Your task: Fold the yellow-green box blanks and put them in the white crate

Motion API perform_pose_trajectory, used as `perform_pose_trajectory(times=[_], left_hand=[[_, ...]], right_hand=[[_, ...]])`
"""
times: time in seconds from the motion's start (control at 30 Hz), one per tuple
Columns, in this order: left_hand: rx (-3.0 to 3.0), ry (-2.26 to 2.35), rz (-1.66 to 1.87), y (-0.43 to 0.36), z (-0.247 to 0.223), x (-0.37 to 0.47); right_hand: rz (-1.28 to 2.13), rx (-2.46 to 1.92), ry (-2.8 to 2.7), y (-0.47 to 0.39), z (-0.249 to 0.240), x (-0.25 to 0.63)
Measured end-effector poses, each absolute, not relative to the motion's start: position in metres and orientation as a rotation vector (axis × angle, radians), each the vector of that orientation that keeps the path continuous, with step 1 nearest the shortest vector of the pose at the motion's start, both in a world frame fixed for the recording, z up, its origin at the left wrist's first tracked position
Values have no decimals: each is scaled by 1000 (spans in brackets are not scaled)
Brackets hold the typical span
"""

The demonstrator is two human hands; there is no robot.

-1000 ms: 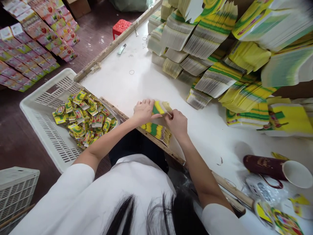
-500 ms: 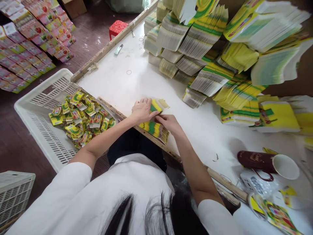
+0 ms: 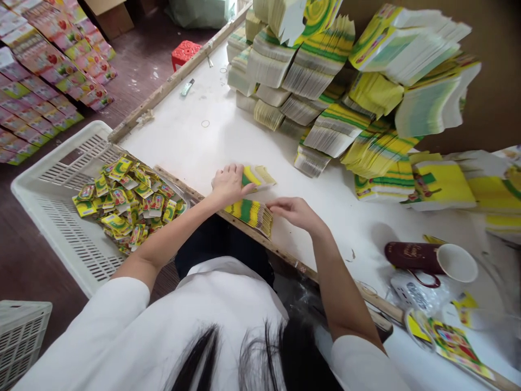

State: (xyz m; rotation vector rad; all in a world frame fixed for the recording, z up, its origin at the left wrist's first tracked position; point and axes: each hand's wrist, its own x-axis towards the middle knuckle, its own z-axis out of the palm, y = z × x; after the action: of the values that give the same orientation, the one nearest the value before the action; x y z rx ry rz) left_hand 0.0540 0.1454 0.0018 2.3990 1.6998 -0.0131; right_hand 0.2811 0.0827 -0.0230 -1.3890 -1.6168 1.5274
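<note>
My left hand (image 3: 230,185) rests on the left end of a yellow-green carton stack (image 3: 260,177) on the white table, its thumb pointing right along the stack. Nearer the table's front edge lies a second fanned row of yellow-green cartons (image 3: 252,214), below my left hand. My right hand (image 3: 295,212) is just right of that row, fingers bent together with the fingertips close to its upper right corner. Whether something thin is between those fingertips is too small to tell.
A white crate (image 3: 52,212) of folded yellow packets (image 3: 126,203) stands left of the table. Tall carton piles (image 3: 317,65) fill the back right. A maroon mug (image 3: 415,256) lies on its side at the right. A red stool (image 3: 186,52) is beyond the far edge.
My right hand has moved right, away from the carton stack and my left thumb. My left hand stays on the stack. The view has shifted slightly.
</note>
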Motion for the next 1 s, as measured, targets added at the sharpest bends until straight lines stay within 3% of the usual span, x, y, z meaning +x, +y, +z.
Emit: perform_pose_trajectory(times=[0.17,0.37,0.77,1.0], left_hand=[[2423,1687,-30,145,1,54],[2401,1702,-42,145,3,56],[2469,1623,22,145,0,50],[2490,1602,10,147,2,51]], right_hand=[[764,-1542,-1644,96,-44,267],[349,-1562,-1791,97,-57,261],[551,-2015,-1807,119,-43,229],[893,-1948,-1815,115,-35,195]])
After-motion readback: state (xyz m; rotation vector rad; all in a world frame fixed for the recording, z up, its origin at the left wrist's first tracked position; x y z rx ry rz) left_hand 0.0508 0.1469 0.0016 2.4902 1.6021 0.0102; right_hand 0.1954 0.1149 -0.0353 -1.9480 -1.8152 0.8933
